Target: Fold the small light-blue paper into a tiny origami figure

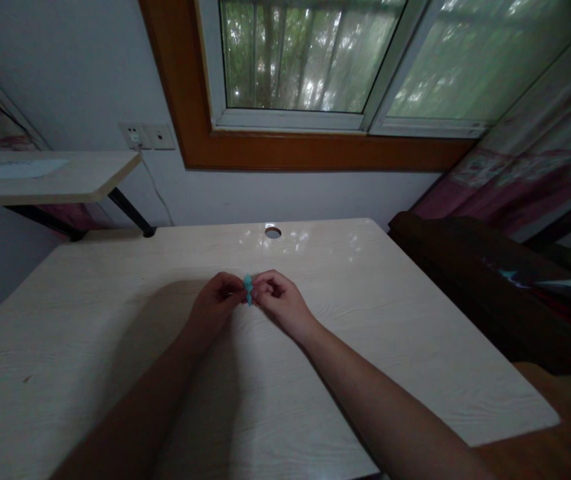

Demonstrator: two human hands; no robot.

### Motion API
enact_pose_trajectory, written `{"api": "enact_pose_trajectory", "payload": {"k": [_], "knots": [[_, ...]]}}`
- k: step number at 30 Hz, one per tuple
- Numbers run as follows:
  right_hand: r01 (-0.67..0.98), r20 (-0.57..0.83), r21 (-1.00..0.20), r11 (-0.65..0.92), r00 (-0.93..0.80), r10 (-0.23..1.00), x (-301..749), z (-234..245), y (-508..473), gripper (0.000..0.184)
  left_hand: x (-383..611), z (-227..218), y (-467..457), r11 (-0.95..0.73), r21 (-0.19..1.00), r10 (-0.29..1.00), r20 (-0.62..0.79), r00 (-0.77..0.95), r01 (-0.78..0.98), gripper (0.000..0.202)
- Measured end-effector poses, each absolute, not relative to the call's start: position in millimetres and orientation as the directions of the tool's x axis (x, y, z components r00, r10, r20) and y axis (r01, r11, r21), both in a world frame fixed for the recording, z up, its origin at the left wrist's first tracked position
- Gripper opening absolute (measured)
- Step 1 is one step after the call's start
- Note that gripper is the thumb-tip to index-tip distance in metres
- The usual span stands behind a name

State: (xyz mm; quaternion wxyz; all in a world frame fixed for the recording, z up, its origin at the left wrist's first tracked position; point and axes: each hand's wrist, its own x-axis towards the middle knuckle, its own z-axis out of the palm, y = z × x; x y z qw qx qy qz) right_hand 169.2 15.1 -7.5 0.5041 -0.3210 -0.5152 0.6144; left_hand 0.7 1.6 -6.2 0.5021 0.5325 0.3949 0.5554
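Note:
Between my two hands, over the middle of the desk, is a small turquoise piece with a jagged, zigzag outline, held upright. It is too small to tell its kind or what it is made of. My left hand pinches it from the left with thumb and fingertips. From the right, my right hand grips it in the same way, fingers curled. The fingertips hide part of its sides.
The pale wood-grain desk has a round cable hole near its back edge. A raised shelf on black legs stands at the back left. Beyond are a wall socket and a window. Dark furniture stands at the right.

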Motion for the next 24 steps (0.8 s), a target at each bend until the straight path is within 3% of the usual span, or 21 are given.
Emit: {"api": "enact_pose_trajectory", "payload": {"k": [4,11,24], "knots": [[-0.287,0.111,-0.958,0.023,-0.294,0.949,169.7,-7.4,15.4,0.017,2.8,-6.1,0.2,-0.146,0.975,0.986,0.157,0.054,-0.166,0.022],[-0.273,0.074,-0.962,-0.008,-0.288,0.955,170.6,-8.5,16.6,0.013,-0.7,-5.9,0.8,-0.202,0.976,0.974,0.209,0.085,-0.085,0.011],[-0.334,0.104,-0.942,-0.011,-0.322,0.941,171.1,-7.7,16.3,0.010,0.4,-4.9,0.5,-0.225,0.950,0.962,0.252,0.107,-0.217,0.010]]}}
